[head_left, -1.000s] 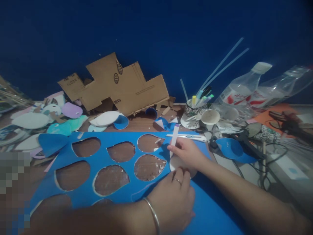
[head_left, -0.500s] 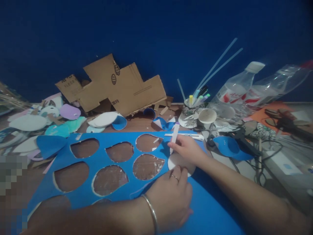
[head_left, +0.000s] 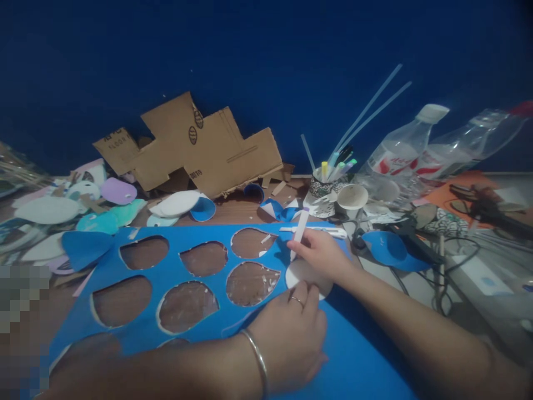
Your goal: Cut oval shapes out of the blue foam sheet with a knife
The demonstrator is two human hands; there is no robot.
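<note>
On the blue sheet [head_left: 353, 355], my left hand [head_left: 293, 333], loosely curled, steadies a white template [head_left: 296, 273]; my right hand [head_left: 322, 253] grips a marker [head_left: 300, 226], seemingly tracing; next calls for hugging the edge!

Seen from a camera worn on the person's head, facing forward and tilted down: the left hand [head_left: 289, 339] and right hand [head_left: 322, 254] sit close to the lens, low and right of center. A blue sheet [head_left: 353, 355] stretches away beneath them over a brown worktop [head_left: 235, 212]; a dark blue wall [head_left: 266, 55], farther off, fills the upper part.
</note>
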